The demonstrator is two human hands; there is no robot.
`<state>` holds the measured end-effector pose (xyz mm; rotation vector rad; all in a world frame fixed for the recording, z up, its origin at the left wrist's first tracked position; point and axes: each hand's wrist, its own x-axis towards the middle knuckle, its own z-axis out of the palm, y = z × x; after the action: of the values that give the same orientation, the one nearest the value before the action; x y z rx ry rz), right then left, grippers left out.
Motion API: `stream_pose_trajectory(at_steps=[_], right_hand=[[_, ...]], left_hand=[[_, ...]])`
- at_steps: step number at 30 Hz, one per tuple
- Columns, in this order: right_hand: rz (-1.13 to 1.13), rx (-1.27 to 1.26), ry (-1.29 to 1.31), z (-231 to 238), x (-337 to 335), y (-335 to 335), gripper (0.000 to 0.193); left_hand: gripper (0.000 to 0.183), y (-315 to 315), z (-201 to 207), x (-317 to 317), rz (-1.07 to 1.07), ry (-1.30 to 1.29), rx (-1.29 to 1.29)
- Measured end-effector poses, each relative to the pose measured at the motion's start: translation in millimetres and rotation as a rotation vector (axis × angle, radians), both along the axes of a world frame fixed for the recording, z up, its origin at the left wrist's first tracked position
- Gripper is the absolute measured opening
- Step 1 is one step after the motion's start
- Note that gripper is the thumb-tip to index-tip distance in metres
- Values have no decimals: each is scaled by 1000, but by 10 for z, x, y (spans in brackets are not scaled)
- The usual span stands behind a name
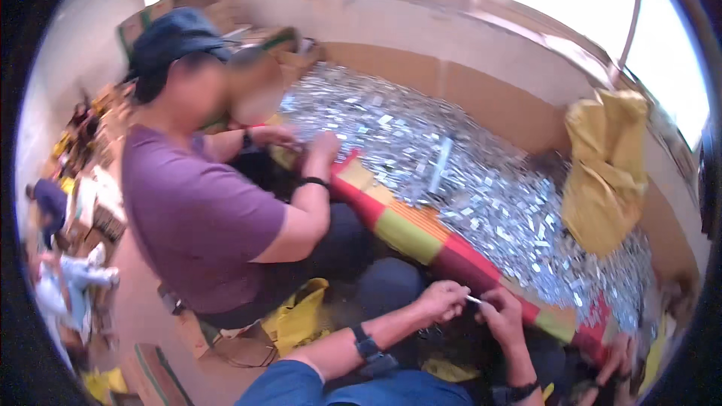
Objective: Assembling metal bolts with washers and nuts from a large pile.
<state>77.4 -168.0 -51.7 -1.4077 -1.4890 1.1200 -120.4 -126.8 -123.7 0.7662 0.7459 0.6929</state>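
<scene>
My left hand (444,301) and my right hand (503,317) are close together in front of me, both with fingers pinched. Between their fingertips runs a small thin pale strip (473,299), too small and blurred to name more exactly. Both hands grip it, one at each end. Just beyond them lies a wide heap of small shiny metal pieces (519,218). A patchwork cloth (410,233) in red, green and orange borders the heap's near side, between it and my knees.
A person in a purple shirt (203,218) sits at my left, hands over the heap. Another person's hand (618,357) rests at the lower right. A yellow sack (605,173) stands on the heap's right. Cardboard (489,101) lines the wall; a yellow bag (297,319) lies at left.
</scene>
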Motion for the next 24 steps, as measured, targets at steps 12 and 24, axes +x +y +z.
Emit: stream_pose_trajectory(at_steps=[12, 24], right_hand=[[-65, 223, -116, 53, -23, -88, 12], [-154, -88, 215, 9, -11, -206, 17]], left_hand=[[37, 10, 147, -54, -42, -9, -80], [28, -18, 262, 9, -35, 85, -26]])
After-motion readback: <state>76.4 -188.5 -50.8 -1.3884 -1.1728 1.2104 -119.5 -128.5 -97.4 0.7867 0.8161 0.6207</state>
